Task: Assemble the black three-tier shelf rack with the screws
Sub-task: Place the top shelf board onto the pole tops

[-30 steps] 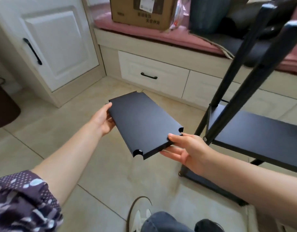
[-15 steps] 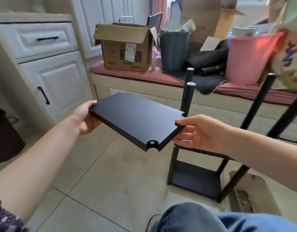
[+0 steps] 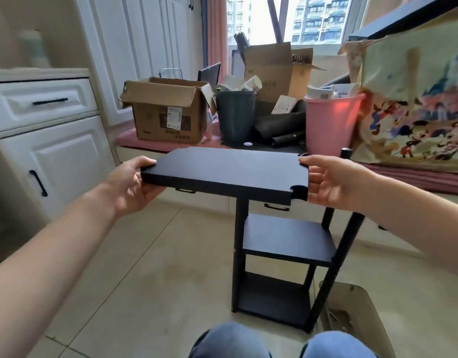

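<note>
I hold a black shelf board (image 3: 227,169) flat and level in front of me, with notched corners. My left hand (image 3: 131,186) grips its left end, thumb on top and fingers underneath. My right hand (image 3: 331,182) holds its right end, thumb on the top edge and fingers spread below. Under and behind the board stands the partly built black rack (image 3: 287,244) on the floor, with a middle shelf, a bottom shelf (image 3: 274,295) and upright black poles (image 3: 336,267). The board hides the tops of the left poles.
A tray (image 3: 357,313) with small hardware lies on the tiled floor right of the rack. White cabinets (image 3: 47,151) stand at left. The window bench behind carries cardboard boxes (image 3: 165,112), a dark bin (image 3: 235,115), a pink bin (image 3: 328,122) and a printed bag (image 3: 416,104). My knees are at the bottom.
I have raised the board and turned it level, square to me, above the rack. My view has lifted, so the whole rack and the window now show.
</note>
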{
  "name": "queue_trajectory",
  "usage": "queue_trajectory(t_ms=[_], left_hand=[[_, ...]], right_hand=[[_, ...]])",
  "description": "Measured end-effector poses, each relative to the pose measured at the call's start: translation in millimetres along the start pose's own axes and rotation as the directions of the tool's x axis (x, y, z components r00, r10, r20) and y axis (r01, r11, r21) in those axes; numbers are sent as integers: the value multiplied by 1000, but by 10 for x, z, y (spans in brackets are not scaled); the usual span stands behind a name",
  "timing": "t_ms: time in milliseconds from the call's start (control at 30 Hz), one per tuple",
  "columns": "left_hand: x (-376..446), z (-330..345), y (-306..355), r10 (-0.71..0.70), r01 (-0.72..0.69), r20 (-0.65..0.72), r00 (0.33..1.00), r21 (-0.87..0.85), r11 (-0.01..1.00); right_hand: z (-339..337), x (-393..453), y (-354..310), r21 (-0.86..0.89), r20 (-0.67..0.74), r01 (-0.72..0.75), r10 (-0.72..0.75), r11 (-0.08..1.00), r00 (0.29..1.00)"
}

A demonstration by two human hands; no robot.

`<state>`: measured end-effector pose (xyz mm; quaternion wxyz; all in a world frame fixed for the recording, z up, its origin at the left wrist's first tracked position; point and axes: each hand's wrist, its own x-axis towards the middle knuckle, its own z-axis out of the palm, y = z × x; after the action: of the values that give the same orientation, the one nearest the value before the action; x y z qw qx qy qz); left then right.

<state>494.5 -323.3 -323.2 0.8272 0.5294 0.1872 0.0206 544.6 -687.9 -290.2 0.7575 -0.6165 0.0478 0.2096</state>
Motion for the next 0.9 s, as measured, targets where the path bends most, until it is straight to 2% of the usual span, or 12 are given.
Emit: queue_trajectory(t_ms=[200, 433, 600, 767, 900], left_hand=[[151, 602, 54, 16, -13, 55, 998, -48, 999], [435, 1257, 23, 96, -114, 120, 988, 157, 981], [657, 1533, -53, 101, -158, 234, 967, 237, 958], [848, 1624, -228, 106, -165, 248, 963, 229, 960], [947, 1610, -280, 166, -231, 271, 948, 230, 945]], right_hand=[[-360, 37, -445, -11, -102, 76, -77, 997, 992], [-880, 299, -803, -105, -255, 130, -153, 986, 955], [-1136, 550, -889, -311, -363, 129, -243, 942, 900], [-1322, 800, -811, -354, -394, 55, -202, 934, 897], [-1412, 901, -743, -318, -384, 37, -165, 947, 908]])
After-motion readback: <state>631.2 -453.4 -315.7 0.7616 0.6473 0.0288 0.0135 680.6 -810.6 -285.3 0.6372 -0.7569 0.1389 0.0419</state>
